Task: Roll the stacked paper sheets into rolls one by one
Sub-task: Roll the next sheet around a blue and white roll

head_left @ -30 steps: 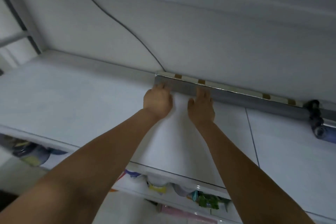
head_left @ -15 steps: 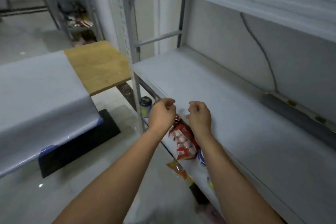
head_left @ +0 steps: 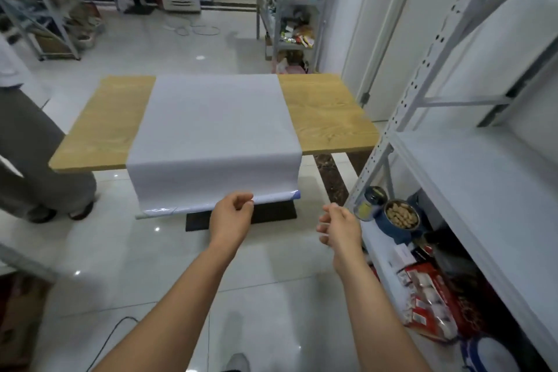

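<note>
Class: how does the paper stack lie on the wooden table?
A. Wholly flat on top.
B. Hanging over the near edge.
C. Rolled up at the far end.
B: the paper stack bends over the near edge of the wooden table and hangs down.

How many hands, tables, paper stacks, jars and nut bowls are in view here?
hands: 2 (left hand, right hand)
table: 1
paper stack: 1
jar: 1
nut bowl: 1
Total: 6
</note>
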